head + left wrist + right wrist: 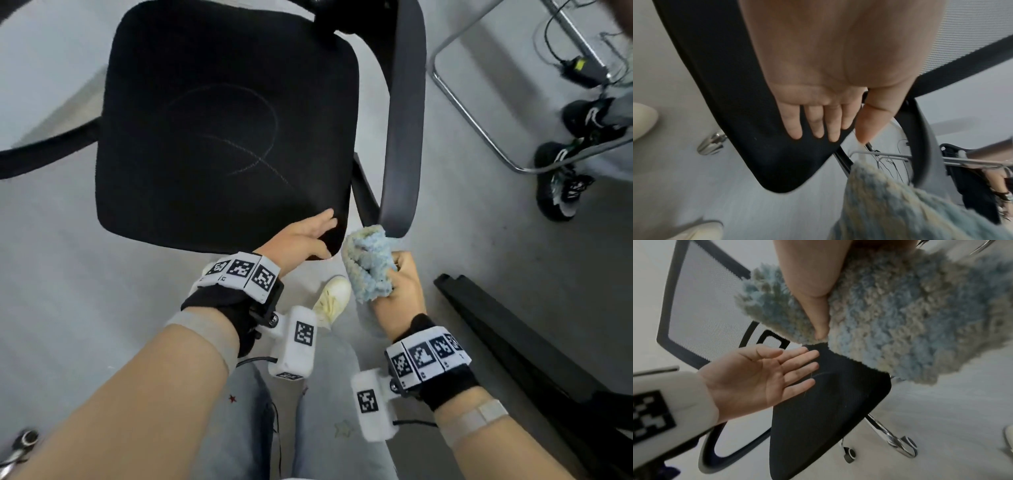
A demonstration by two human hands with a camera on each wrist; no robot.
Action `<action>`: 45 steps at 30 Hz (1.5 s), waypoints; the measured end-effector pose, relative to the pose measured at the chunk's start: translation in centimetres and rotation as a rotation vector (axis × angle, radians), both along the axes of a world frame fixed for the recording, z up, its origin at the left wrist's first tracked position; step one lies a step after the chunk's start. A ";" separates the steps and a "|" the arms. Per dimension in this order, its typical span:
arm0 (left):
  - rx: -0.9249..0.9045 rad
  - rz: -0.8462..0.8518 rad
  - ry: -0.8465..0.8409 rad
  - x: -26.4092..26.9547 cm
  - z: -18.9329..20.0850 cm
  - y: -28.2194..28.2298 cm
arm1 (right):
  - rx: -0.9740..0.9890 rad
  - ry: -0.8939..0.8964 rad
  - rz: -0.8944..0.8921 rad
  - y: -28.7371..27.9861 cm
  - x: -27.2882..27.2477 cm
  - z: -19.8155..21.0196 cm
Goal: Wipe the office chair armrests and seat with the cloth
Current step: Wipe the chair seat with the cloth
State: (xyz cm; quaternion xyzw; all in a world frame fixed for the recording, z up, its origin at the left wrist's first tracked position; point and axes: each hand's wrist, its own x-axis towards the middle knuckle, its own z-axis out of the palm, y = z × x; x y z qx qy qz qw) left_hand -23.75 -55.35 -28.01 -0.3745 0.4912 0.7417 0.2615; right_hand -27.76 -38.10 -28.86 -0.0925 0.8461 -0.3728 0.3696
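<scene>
The black office chair seat [219, 137] fills the upper middle of the head view, with faint pale marks on its fabric. My left hand [305, 236] hovers flat over the seat's near right corner, fingers straight, holding nothing; the left wrist view shows the same straight fingers [813, 123] above the seat [731, 97]. My right hand [400, 287] grips a bunched fluffy blue and cream cloth [368, 260] just below the front end of the right armrest [404, 120]. The cloth [900, 318] fills the right wrist view, my thumb pressed into it. The left armrest [44, 150] reaches to the left edge.
A metal tube frame [479, 113] and cables with a power brick [582, 68] lie on the grey floor at upper right, beside another person's black shoes [561, 178]. A black bar [513, 339] lies at the right. My cream shoe [334, 298] stands under the seat's front.
</scene>
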 end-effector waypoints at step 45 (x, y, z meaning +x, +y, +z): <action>-1.618 0.065 -0.552 12.8 -1.4 -24.3 | 0.607 -0.021 -0.249 -19.2 -3.5 -7.8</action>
